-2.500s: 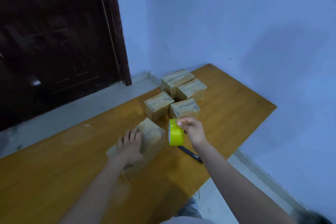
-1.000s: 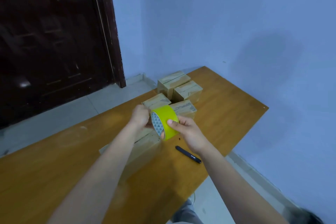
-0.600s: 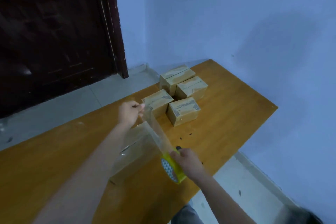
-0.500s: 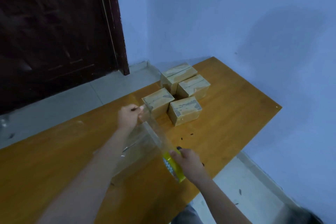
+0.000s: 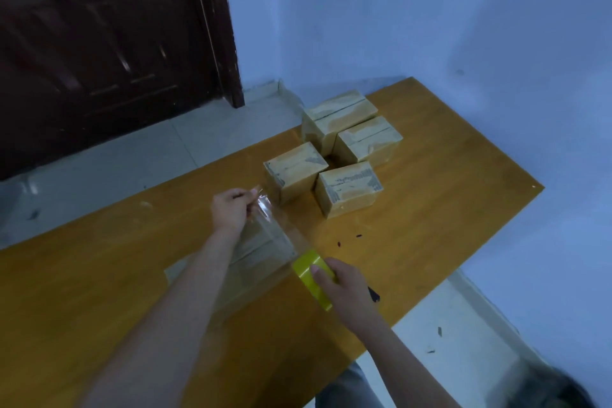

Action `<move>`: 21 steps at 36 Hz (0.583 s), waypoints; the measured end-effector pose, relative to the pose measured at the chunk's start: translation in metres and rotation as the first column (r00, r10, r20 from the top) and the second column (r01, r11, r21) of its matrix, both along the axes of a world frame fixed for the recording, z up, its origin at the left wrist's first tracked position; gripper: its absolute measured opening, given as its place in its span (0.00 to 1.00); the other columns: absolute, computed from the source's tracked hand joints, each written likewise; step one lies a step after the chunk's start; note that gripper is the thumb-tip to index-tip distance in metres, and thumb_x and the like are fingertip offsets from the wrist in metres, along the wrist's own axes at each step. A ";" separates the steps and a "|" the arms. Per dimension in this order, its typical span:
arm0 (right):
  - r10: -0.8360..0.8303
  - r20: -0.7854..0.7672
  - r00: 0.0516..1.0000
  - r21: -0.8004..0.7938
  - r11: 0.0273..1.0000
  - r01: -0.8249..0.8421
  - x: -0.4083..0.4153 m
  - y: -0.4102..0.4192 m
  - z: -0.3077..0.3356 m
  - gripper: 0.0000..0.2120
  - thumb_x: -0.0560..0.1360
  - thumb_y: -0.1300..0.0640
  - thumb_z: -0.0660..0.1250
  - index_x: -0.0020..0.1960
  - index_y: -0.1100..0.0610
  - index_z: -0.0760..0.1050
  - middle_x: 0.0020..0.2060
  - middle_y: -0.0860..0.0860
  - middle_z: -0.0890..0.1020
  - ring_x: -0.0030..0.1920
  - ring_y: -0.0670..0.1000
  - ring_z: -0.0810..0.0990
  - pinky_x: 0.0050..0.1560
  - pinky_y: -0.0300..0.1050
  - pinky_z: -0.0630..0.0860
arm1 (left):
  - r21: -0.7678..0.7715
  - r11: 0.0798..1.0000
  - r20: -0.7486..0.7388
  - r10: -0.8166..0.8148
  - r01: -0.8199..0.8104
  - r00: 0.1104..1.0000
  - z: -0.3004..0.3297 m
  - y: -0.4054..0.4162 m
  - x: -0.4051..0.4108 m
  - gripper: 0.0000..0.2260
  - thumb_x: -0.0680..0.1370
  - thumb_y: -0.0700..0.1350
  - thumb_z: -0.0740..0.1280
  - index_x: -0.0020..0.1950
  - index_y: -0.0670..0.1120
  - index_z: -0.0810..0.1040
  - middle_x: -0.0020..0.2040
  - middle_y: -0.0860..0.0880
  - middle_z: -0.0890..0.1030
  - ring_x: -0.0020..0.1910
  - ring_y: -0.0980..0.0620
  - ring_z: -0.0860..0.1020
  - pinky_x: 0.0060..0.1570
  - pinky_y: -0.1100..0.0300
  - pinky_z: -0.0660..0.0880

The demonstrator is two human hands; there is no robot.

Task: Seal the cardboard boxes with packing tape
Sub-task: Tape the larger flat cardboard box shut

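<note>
My right hand [image 5: 344,285] grips a yellow roll of packing tape [image 5: 311,272] near the table's front edge. A clear strip of tape [image 5: 278,228] runs from the roll up to my left hand [image 5: 231,209], which pinches its free end. Under the stretched strip lies a cardboard box [image 5: 258,252], partly hidden by my left forearm and the tape. Several more cardboard boxes [image 5: 347,189] stand grouped beyond it on the wooden table [image 5: 447,209].
A black pen [image 5: 374,295] lies on the table just behind my right hand. Small dark specks [image 5: 347,240] dot the wood near the boxes. A dark door [image 5: 99,43] and blue walls stand behind; the table's right edge drops to a tiled floor.
The hands came together on the roll, then pulled apart, drawing out a clear strip over the near box. In the last half second the strip has stayed stretched, the roll turning slightly.
</note>
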State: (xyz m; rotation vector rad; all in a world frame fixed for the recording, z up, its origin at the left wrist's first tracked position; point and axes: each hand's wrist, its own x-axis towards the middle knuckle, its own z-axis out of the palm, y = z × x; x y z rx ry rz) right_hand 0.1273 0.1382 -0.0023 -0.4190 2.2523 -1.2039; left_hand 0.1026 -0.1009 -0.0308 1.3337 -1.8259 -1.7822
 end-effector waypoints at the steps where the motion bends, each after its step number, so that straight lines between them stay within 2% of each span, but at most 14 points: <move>1: -0.005 0.033 0.999 -0.025 1.000 0.006 0.001 0.000 -0.002 0.18 0.79 0.50 0.62 0.34 0.60 0.69 0.25 0.45 0.68 0.26 0.42 0.66 0.29 0.39 0.65 | 0.003 1.000 0.006 0.000 0.000 1.000 0.000 0.000 0.000 0.10 0.73 0.42 0.74 0.32 0.47 0.80 0.31 0.45 0.79 0.34 0.47 0.76 0.38 0.55 0.75; 4: -0.037 0.122 0.992 -0.072 0.996 0.046 0.004 0.001 -0.010 0.19 0.78 0.48 0.63 0.40 0.64 0.73 0.30 0.55 0.73 0.29 0.51 0.75 0.33 0.54 0.77 | -0.014 1.000 0.014 -0.016 0.016 1.000 0.001 0.002 0.001 0.08 0.74 0.43 0.73 0.35 0.45 0.81 0.30 0.47 0.79 0.31 0.50 0.75 0.35 0.60 0.73; 7: -0.066 0.136 0.989 -0.068 0.995 0.075 0.006 0.003 -0.013 0.21 0.77 0.44 0.63 0.42 0.63 0.74 0.32 0.61 0.77 0.32 0.56 0.80 0.36 0.60 0.77 | -0.046 0.998 0.030 -0.030 0.031 0.999 0.002 0.004 0.001 0.06 0.74 0.45 0.73 0.39 0.44 0.83 0.31 0.48 0.80 0.30 0.52 0.75 0.37 0.59 0.73; 10: -0.081 0.153 0.985 -0.070 0.993 0.092 0.006 0.004 -0.016 0.25 0.75 0.40 0.63 0.43 0.65 0.73 0.32 0.62 0.77 0.32 0.59 0.80 0.36 0.59 0.76 | -0.064 0.997 0.042 -0.040 0.042 0.998 0.002 0.004 0.001 0.08 0.74 0.46 0.73 0.35 0.49 0.81 0.32 0.47 0.81 0.33 0.50 0.77 0.41 0.56 0.75; 14: -0.065 0.199 0.978 -0.074 0.994 0.081 0.004 0.004 -0.023 0.17 0.78 0.49 0.62 0.40 0.63 0.72 0.27 0.50 0.76 0.29 0.50 0.81 0.37 0.55 0.78 | -0.055 0.998 0.063 -0.029 0.032 0.998 0.002 0.005 0.001 0.06 0.74 0.46 0.73 0.40 0.45 0.83 0.33 0.47 0.81 0.32 0.52 0.76 0.37 0.58 0.75; 16: -0.067 0.233 0.970 -0.046 0.996 0.080 0.004 0.004 -0.029 0.15 0.79 0.50 0.62 0.41 0.61 0.74 0.28 0.51 0.77 0.29 0.50 0.81 0.37 0.52 0.77 | -0.046 0.999 0.080 -0.024 0.028 0.997 0.002 0.004 0.000 0.06 0.74 0.45 0.73 0.39 0.44 0.83 0.33 0.47 0.81 0.32 0.52 0.76 0.37 0.58 0.76; 19: -0.058 0.238 0.970 0.048 0.998 0.048 0.004 -0.001 -0.040 0.15 0.79 0.49 0.61 0.45 0.61 0.76 0.29 0.54 0.79 0.28 0.48 0.81 0.35 0.47 0.77 | -0.038 0.998 0.137 -0.046 0.051 0.989 -0.002 0.001 -0.001 0.09 0.73 0.45 0.74 0.33 0.46 0.80 0.34 0.45 0.82 0.35 0.48 0.78 0.43 0.54 0.77; 21: -0.037 0.234 0.971 0.080 0.997 0.019 0.001 -0.007 -0.047 0.16 0.79 0.49 0.61 0.42 0.61 0.75 0.29 0.55 0.80 0.27 0.46 0.80 0.34 0.44 0.76 | -0.054 0.994 0.207 -0.082 0.096 0.975 -0.001 0.001 -0.004 0.10 0.73 0.45 0.74 0.33 0.43 0.80 0.36 0.45 0.81 0.39 0.46 0.79 0.44 0.55 0.76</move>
